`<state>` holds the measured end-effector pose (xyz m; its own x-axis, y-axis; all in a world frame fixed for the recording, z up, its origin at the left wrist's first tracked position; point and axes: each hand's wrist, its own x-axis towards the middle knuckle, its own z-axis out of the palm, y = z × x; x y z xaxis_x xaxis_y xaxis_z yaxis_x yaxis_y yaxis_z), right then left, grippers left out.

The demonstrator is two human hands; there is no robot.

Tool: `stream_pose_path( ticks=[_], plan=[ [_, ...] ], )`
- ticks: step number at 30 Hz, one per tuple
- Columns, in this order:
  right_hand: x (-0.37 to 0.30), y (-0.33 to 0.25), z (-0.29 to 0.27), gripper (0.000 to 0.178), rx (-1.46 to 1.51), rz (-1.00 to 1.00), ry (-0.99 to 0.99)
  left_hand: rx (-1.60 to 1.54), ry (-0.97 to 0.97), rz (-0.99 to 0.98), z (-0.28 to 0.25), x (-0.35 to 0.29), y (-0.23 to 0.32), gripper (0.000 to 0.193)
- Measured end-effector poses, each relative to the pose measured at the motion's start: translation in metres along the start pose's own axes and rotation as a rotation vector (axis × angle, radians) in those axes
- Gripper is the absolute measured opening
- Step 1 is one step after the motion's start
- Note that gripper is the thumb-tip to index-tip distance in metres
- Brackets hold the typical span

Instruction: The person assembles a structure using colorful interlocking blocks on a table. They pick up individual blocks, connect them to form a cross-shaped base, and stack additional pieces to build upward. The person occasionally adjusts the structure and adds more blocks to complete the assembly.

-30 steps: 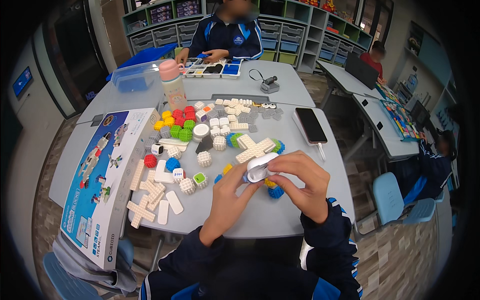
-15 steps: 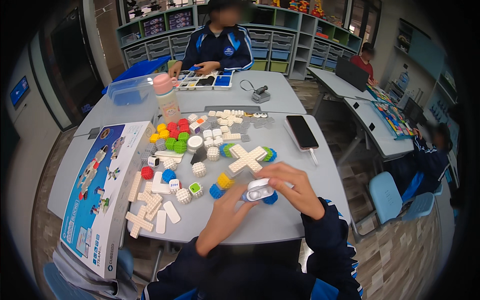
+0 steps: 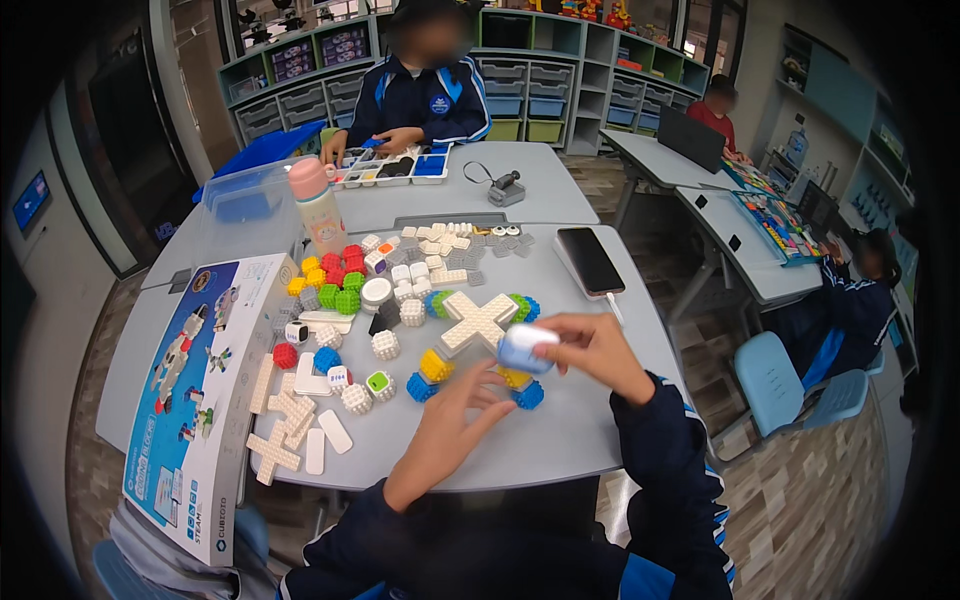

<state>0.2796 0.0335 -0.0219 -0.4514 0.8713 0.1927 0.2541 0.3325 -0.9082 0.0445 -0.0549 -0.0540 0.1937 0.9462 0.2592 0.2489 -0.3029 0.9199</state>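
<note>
My right hand (image 3: 592,350) grips a small white and light-blue earbud case (image 3: 528,348), blurred by motion, its lid seemingly down. My left hand (image 3: 448,425) holds nothing, its fingers apart, just left of the case. Beyond both hands lies a block model: a cream studded cross piece (image 3: 478,322) with coloured block legs. A yellow block (image 3: 436,366) and a blue block (image 3: 420,387) form its near-left leg. At the near right, another blue block (image 3: 529,396) shows below the case, which covers part of that leg.
Loose studded blocks (image 3: 357,399) and cream plates (image 3: 278,450) spread over the left of the table. A big kit box (image 3: 190,390) leans at its left edge. A pink-capped bottle (image 3: 318,205) stands behind, a phone (image 3: 590,260) at right. Across sits a person (image 3: 425,105) handling a parts tray (image 3: 400,168).
The earbud case was open between both hands. It is now in my right hand alone, slightly farther away and apparently closed. My left hand has let go and spread its fingers.
</note>
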Motion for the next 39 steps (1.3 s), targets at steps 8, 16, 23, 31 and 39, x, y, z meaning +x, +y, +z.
stream_pose_path(
  ticks=[8,16,23,31,39],
  plan=[
    [0.073,0.148,-0.143,0.037,-0.140,0.202,0.931,0.115,0.190,0.090,-0.030,-0.006,-0.010,0.035],
    [0.106,0.225,-0.165,0.045,-0.398,0.199,0.981,0.158,0.260,0.101,-0.034,-0.002,-0.019,0.029],
    [0.101,0.203,-0.147,0.041,-0.453,0.213,0.909,0.126,0.378,0.122,-0.040,-0.002,-0.026,0.024],
    [0.060,0.138,-0.120,0.017,-0.268,-0.261,1.228,0.459,0.362,0.276,-0.050,0.008,-0.010,0.039],
    [0.030,0.049,0.001,0.019,-0.162,-0.461,0.480,0.427,0.078,0.228,-0.055,0.078,-0.037,0.052]
  ],
)
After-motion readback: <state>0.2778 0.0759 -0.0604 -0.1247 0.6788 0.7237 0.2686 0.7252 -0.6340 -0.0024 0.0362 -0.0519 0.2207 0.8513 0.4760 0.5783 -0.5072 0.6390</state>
